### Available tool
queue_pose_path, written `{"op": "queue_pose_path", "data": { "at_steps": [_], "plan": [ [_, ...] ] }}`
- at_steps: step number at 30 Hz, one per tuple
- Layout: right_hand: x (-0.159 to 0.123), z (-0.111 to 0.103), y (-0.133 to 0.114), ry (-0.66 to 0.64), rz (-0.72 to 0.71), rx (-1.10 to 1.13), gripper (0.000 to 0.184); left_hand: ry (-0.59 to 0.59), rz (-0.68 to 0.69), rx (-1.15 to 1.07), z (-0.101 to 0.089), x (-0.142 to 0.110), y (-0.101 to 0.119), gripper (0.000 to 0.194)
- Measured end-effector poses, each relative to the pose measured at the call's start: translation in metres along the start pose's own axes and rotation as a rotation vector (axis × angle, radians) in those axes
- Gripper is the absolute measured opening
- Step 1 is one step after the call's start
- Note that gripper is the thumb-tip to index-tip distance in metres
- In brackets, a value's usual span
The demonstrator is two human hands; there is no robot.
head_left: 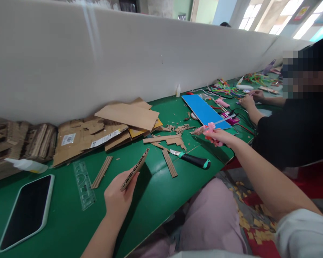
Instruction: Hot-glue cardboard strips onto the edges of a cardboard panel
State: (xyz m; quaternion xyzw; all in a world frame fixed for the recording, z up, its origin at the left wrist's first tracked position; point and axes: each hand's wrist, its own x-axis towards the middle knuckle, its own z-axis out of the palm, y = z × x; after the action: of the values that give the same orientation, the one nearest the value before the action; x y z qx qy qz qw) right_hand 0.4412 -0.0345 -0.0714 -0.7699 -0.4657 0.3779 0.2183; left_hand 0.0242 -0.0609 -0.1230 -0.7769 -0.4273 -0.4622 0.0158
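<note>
Your sleeve (304,233) lies nearest; your right hand (223,137) grips a glue gun (211,128), your left hand (117,193) pinches cardboard (136,168); a careless reach could catch the exposed knife blade (174,152).

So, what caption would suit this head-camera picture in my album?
Left hand holding cardboard, right hand gripping a pink glue gun, a knife lying on the green table.

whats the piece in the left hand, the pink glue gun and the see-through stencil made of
Piece in the left hand: corrugated cardboard, matt brown; fluting shows along its edge.
Pink glue gun: probably moulded plastic, judging by its even colour; finish unclear.
See-through stencil: likely clear, glossy plastic; the green table shows through and its edges catch light.
</note>
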Motion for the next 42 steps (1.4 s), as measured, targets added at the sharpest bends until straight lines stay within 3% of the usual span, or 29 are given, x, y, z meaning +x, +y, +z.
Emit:
{"op": "queue_pose_path", "data": {
  "at_steps": [5,14,17,21,26,30,37,42],
  "plan": [
    [0.000,-0.001,-0.009,-0.010,-0.008,-0.137,0.047,0.028,0.015,0.000,0.002,0.000,-0.001,0.015],
    [0.012,-0.002,-0.058,-0.017,-0.009,-0.327,0.037,0.007,-0.008,-0.003,0.000,0.001,-0.001,0.012],
    [0.005,-0.012,-0.057,0.040,-0.032,-0.242,0.038,0.014,0.009,-0.010,0.000,0.001,0.000,0.013],
    [-0.011,-0.018,-0.035,0.106,-0.059,-0.026,0.045,0.005,0.026,-0.008,-0.001,0.001,0.000,0.015],
    [-0.022,-0.004,-0.003,0.004,-0.106,0.269,0.046,0.003,0.005,-0.012,0.001,-0.001,-0.001,0.017],
    [-0.028,0.007,0.006,-0.055,-0.183,0.502,0.044,0.019,0.017,0.011,0.002,-0.002,-0.003,0.018],
    [-0.057,0.021,-0.015,-0.204,-0.303,0.726,0.046,-0.004,0.026,-0.013,0.000,0.000,0.000,0.018],
    [-0.086,0.046,-0.042,-0.317,-0.306,0.749,0.044,0.003,-0.014,-0.047,0.000,0.000,0.002,0.018]
  ]
}}
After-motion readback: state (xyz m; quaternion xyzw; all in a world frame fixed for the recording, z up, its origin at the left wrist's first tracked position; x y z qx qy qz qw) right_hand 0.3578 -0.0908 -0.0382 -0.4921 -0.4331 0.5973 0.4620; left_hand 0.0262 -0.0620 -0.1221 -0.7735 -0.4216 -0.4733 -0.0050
